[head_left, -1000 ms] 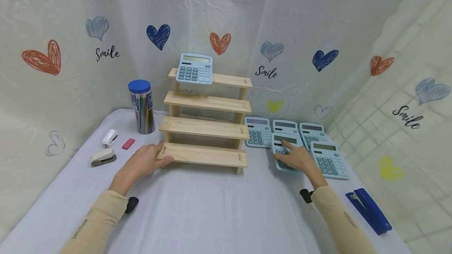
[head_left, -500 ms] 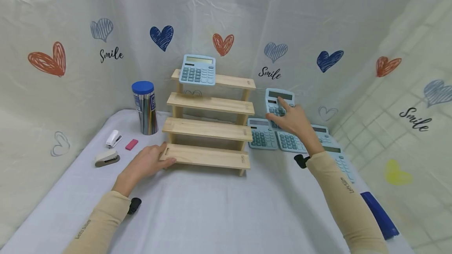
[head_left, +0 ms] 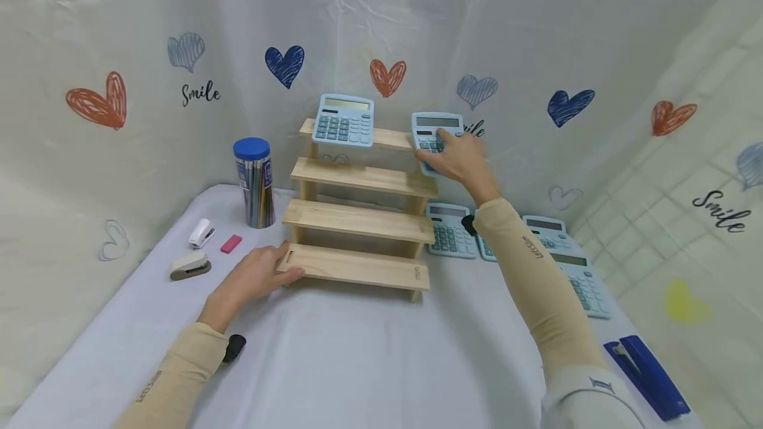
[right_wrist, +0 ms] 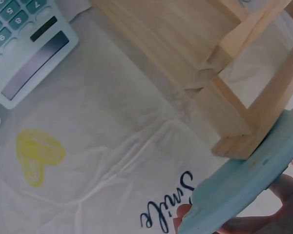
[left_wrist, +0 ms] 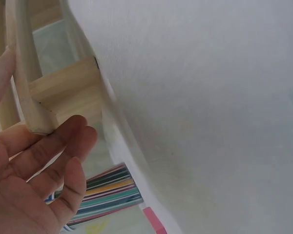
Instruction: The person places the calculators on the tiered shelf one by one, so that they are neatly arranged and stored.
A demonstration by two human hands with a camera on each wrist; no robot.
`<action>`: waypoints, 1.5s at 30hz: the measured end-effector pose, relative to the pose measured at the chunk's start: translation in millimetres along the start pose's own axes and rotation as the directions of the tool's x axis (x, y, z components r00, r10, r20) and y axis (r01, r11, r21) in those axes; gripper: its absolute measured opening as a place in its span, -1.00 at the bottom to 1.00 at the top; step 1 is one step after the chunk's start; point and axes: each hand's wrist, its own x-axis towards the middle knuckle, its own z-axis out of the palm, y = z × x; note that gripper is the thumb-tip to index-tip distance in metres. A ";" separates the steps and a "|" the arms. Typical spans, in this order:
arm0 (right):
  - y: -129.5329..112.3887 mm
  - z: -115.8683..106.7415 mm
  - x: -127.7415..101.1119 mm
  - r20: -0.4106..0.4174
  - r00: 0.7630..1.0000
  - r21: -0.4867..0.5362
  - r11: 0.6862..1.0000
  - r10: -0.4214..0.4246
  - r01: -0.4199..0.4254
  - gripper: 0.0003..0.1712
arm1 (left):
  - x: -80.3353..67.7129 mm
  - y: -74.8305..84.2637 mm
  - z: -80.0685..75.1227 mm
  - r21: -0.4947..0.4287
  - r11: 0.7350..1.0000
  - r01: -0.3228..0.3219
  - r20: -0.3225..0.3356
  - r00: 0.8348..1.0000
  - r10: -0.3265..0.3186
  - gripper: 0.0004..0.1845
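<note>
My right hand point(head_left: 461, 161) grips a light blue calculator point(head_left: 437, 123) at the right end of the top step of a four-tier wooden display rack point(head_left: 357, 219). In the right wrist view, the calculator's back point(right_wrist: 249, 180) lies against or very close to the rack's corner; contact is hard to tell. Another light blue calculator point(head_left: 344, 121) leans upright at the top step's left end. Low on the left, my left hand point(head_left: 253, 277) holds the end of the bottom step, thumb in front. In the left wrist view, its fingers point(left_wrist: 63, 141) curl by the wooden end point(left_wrist: 41, 119).
More light blue calculators point(head_left: 451, 237) lie on the white table right of the rack, partly behind my right arm. A blue stapler point(head_left: 646, 376) is at front right. Left stand a pencil tub point(head_left: 255, 184), two small staplers point(head_left: 189, 265) and a pink eraser point(head_left: 231, 243).
My right hand has lifted a calculator from the group on the table and carried it up and left to the rack's top step. My left hand stays on the bottom step.
</note>
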 end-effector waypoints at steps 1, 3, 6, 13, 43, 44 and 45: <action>-3.7 0.2 3.8 0.005 1.000 -0.015 1.000 0.002 -0.002 0.07 | 0.4 0.7 0.5 0.000 1.000 0.003 0.003 1.000 -0.003 -0.12; -10.7 0.7 11.0 0.023 1.000 -0.033 0.999 0.014 -0.013 0.08 | 0.9 1.8 1.0 -0.002 1.000 0.009 0.012 1.000 -0.009 -0.12; -20.9 1.3 19.6 0.059 0.998 -0.046 0.999 0.020 -0.017 0.10 | 0.7 2.5 1.2 -0.002 1.000 0.022 0.016 1.000 -0.022 -0.12; -38.8 7.4 29.8 0.092 0.995 0.009 0.999 0.031 -0.032 -0.01 | 0.5 1.6 0.8 -0.002 1.000 0.025 0.001 1.000 -0.025 -0.12; -33.1 12.9 23.7 -0.016 1.000 0.120 0.993 -0.005 0.006 -0.13 | -1.3 5.7 1.8 0.000 0.999 0.036 -0.004 0.999 -0.036 -0.13; -27.9 13.4 18.9 -0.026 1.000 0.130 0.991 -0.008 0.011 -0.13 | -1.5 5.5 1.4 0.001 0.999 0.037 -0.002 0.999 -0.037 -0.13; -22.2 14.4 13.5 -0.034 0.999 0.145 0.989 -0.008 0.013 -0.13 | -1.7 5.0 1.0 0.004 0.999 0.038 -0.002 0.999 -0.038 -0.13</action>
